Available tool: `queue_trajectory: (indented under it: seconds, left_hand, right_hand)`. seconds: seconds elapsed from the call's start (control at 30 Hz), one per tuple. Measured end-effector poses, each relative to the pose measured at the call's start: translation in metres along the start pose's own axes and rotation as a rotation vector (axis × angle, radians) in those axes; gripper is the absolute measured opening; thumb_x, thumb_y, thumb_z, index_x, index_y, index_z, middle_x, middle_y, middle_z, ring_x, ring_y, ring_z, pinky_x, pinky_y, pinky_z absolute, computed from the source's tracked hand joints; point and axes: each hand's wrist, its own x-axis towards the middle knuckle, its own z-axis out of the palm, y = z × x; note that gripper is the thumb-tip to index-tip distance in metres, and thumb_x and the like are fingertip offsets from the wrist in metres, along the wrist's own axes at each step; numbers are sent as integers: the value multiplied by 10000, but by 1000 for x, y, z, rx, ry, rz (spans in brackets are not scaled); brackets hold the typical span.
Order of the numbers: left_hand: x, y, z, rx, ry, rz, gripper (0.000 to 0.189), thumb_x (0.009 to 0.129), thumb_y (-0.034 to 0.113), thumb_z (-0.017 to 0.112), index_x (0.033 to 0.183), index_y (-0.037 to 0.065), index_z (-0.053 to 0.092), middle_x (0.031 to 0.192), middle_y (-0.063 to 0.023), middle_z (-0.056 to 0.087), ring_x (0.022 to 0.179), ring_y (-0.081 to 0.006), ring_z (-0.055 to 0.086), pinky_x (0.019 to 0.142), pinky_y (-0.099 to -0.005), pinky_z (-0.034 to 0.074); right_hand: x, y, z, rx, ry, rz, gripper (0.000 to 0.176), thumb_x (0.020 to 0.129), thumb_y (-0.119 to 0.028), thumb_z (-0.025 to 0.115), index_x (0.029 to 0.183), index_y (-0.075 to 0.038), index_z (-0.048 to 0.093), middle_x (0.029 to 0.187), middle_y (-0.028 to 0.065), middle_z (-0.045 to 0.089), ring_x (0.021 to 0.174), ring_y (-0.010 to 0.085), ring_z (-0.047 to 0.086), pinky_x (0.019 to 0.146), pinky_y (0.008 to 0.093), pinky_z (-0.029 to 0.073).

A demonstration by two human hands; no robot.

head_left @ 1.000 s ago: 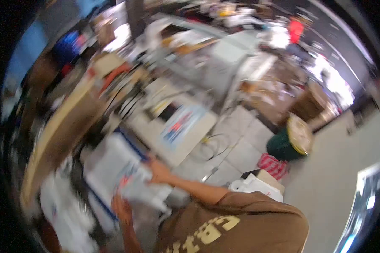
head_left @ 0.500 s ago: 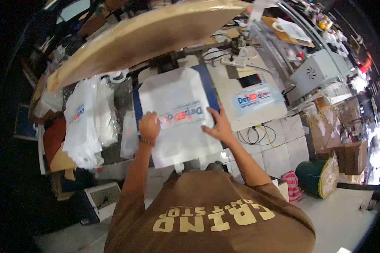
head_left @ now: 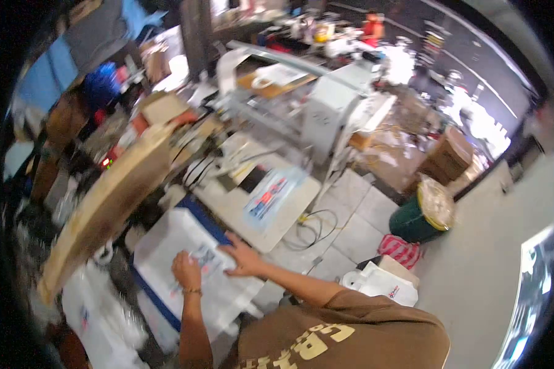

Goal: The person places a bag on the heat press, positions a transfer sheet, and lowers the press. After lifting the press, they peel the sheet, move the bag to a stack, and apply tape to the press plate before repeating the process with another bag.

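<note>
A white bag [head_left: 163, 240] with a blue and red print lies flat on the blue pad [head_left: 204, 219] of a heat press. Over the bag, beside the print, my left hand [head_left: 186, 270] is closed with its fingers curled; whatever it may hold is hidden. My right hand [head_left: 243, 257] rests at the bag's right edge, thumb and fingers spread apart. The raised, wrapped upper plate [head_left: 114, 197] of the press tilts up at the left of both hands.
White bags [head_left: 89, 307] are piled at the lower left. On the side table [head_left: 228, 212] are a printed sheet [head_left: 276, 195] and a dark flat object [head_left: 252, 179]. A green drum [head_left: 410, 221], a striped bag [head_left: 400, 249] and floor cables [head_left: 317, 227] lie to the right.
My view has swung to the right, so the press and bag now appear lower left. Both hands stay on the bag; the left is closer to the print.
</note>
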Motion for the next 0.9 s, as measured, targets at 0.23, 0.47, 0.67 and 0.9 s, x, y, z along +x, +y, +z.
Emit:
queue_trajectory:
  seconds: [0.23, 0.47, 0.67, 0.9]
  left_hand:
    - [-9, 44, -16, -49, -170, 108, 163, 813, 102, 666, 941, 25, 601, 967, -173, 630, 956, -393, 591, 836, -544, 436]
    - [6, 35, -12, 36, -167, -21, 156, 824, 151, 637, 915, 35, 586, 949, -148, 607, 938, -361, 572, 801, -488, 436]
    - [3, 49, -20, -7, -136, -59, 172, 823, 143, 638, 915, 26, 551, 943, -167, 577, 958, -381, 558, 820, -500, 433]
    - [5, 50, -9, -9, -161, -77, 172, 838, 117, 640, 918, 16, 526, 943, -183, 566, 972, -392, 553, 828, -516, 428]
  right_hand:
    - [1, -4, -7, 69, -61, 32, 882, 740, -486, 759, 1489, -168, 417, 1587, 317, 190, 1356, 504, 399, 1105, 513, 378]
    - [-2, -3, -5, 93, -77, 47, 870, 761, -472, 744, 1493, -146, 406, 1584, 330, 168, 1374, 511, 361, 1128, 511, 343]
    - [-1, -8, -11, 203, -117, 105, 887, 720, -426, 779, 1490, -173, 419, 1587, 290, 191, 1377, 490, 372, 1086, 532, 401]
    - [0, 7, 3, 204, -46, 29, 813, 760, -439, 751, 1450, -140, 444, 1590, 260, 197, 1361, 462, 401, 1110, 483, 378]
